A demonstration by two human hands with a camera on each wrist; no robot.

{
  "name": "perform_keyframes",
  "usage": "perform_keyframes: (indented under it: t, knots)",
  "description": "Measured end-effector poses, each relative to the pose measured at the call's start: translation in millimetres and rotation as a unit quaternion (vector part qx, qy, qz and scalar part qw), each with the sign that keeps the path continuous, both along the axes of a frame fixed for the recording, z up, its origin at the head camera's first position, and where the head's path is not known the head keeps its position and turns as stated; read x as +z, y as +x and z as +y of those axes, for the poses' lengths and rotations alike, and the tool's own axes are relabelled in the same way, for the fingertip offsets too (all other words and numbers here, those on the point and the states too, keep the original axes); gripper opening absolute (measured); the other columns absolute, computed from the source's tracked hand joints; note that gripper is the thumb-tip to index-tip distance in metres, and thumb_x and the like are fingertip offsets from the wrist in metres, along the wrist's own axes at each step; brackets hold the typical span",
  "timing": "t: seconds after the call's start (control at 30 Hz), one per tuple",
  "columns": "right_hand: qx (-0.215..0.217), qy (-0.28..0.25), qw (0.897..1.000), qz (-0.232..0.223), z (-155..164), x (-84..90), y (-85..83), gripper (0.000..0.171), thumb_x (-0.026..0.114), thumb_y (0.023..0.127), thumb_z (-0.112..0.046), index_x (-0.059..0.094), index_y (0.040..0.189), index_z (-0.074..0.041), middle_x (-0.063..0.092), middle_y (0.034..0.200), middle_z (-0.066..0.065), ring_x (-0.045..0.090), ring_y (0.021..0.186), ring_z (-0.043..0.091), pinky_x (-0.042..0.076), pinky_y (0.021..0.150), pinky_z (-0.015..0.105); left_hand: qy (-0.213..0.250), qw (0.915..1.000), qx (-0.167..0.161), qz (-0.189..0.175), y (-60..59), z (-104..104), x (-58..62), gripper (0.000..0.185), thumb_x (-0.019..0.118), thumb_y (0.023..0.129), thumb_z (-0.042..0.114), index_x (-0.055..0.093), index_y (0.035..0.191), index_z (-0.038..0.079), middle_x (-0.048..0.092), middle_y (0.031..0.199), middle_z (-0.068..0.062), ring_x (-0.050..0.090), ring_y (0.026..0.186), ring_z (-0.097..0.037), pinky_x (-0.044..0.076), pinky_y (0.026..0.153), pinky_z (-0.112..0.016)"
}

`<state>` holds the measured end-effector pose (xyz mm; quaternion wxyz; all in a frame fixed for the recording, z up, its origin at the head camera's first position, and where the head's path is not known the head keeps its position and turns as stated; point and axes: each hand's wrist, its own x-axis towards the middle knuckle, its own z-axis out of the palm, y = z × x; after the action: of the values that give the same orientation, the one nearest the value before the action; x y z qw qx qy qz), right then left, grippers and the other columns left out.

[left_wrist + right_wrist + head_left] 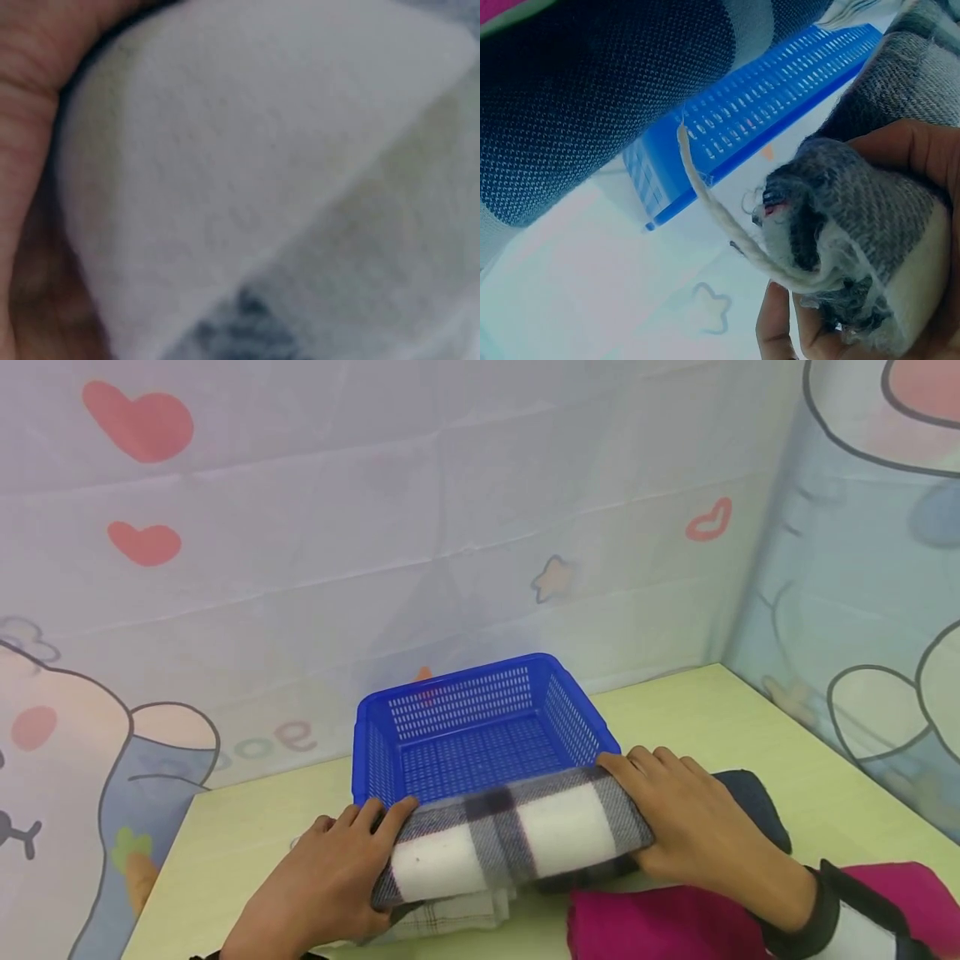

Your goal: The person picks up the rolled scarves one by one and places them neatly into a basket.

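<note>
Plaid roll held at both ends before blue basket

Hands clasp the two ends of a rolled plaid cloth (510,839), grey and white with dark stripes. The left hand (322,881) wraps its fingers over the roll's left end, thumb side toward the person; the left wrist view shows only white fleece (247,172) pressed close against the palm, too near to tell more. The right hand (693,831) curls over the right end, and in the right wrist view its fingers (780,330) pinch the frayed edge (840,247), from which a pale loose thread (705,195) trails upward. Both grips are closed round the cloth.

Just beyond the grip stands a blue plastic basket (480,677) with perforated walls; the far edge of the roll overlaps its near rim. Under the roll, on the side nearest the person, lies a folded pale checked cloth (450,914). Behind the right hand a dark navy cloth (753,797) rests on the pale green worktop (825,760), and nearer than that hand lies a magenta cloth (660,922). The right wrist bears a black and white band (840,918).

A backdrop (300,527) printed with red hearts, a star and cartoon figures hangs beyond the basket. To the left of the grip it carries pink lettering, seemingly mirrored, of which only "900"-like shapes (292,739) can be made out.
</note>
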<state>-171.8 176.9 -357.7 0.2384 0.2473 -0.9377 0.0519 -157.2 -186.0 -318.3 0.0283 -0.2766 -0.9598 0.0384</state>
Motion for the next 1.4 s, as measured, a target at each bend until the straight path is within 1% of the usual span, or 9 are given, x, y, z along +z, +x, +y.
perform_keyframes:
  t: [0.2,0.37,0.63,0.87,1.1,1.23,1.4]
  knots:
    - [0.006,0.002,1.000,0.015,1,3.3,-4.8,0.078,0.078,0.051,-0.016,0.057,0.126,-0.009,0.063,0.103,0.006,0.057,0.088,0.024,0.048,0.068,0.040,-0.006,0.9999,-0.008,0.005,-3.0,-3,4.7,0.103,0.090,0.062,0.040,0.038,0.148,0.016,0.057,0.117,-0.008,0.058,0.101,-0.024,0.050,0.078,-0.048]
    - [0.005,0.007,1.000,0.009,0,7.0,-10.2,0.077,0.080,0.055,-0.018,0.056,0.127,-0.008,0.063,0.105,0.008,0.059,0.090,0.026,0.050,0.069,0.042,-0.004,0.9998,-0.014,0.010,-8.2,-5,7.4,0.103,0.090,0.064,0.040,0.038,0.149,0.015,0.058,0.118,-0.009,0.059,0.104,-0.025,0.050,0.079,-0.047]
    - [0.008,-0.006,1.000,0.008,2,11.1,-20.6,0.076,0.078,0.055,-0.016,0.057,0.128,-0.007,0.063,0.104,0.010,0.058,0.088,0.027,0.051,0.069,0.043,0.001,0.9983,-0.040,0.042,-14.4,-9,8.7,0.099,0.088,0.067,0.042,0.038,0.149,0.014,0.060,0.115,-0.006,0.060,0.105,-0.023,0.051,0.078,-0.045]
    - [0.015,-0.014,1.000,0.001,1,11.1,-32.3,0.076,0.078,0.056,-0.013,0.056,0.129,-0.006,0.063,0.106,0.011,0.058,0.086,0.027,0.051,0.066,0.041,-0.006,0.9988,-0.032,0.037,-25.7,-11,10.0,0.099,0.087,0.068,0.042,0.038,0.150,0.015,0.061,0.121,-0.007,0.060,0.112,-0.026,0.051,0.085,-0.048]
    - [0.013,-0.017,1.000,-0.013,2,10.6,-39.9,0.077,0.079,0.059,-0.012,0.054,0.131,-0.005,0.063,0.108,0.014,0.058,0.089,0.029,0.053,0.070,0.044,-0.002,0.9969,-0.039,0.068,-36.3,-11,5.3,0.100,0.087,0.065,0.041,0.040,0.149,0.014,0.062,0.120,-0.005,0.062,0.111,-0.025,0.051,0.085,-0.047]
    - [0.012,-0.022,0.999,-0.027,3,10.2,-44.1,0.078,0.079,0.059,-0.011,0.053,0.132,-0.005,0.062,0.110,0.014,0.057,0.089,0.029,0.053,0.069,0.044,-0.002,0.9969,-0.039,0.069,-40.8,-10,5.5,0.100,0.087,0.065,0.041,0.040,0.149,0.013,0.062,0.119,-0.006,0.061,0.111,-0.028,0.052,0.086,-0.048]
    - [0.010,-0.029,0.999,-0.039,3,11.3,-52.3,0.078,0.079,0.061,-0.011,0.051,0.134,-0.006,0.062,0.112,0.015,0.057,0.092,0.030,0.054,0.072,0.047,-0.004,0.9971,-0.036,0.067,-49.1,-11,7.8,0.102,0.088,0.066,0.044,0.040,0.150,0.012,0.061,0.123,-0.008,0.060,0.114,-0.029,0.052,0.090,-0.051]
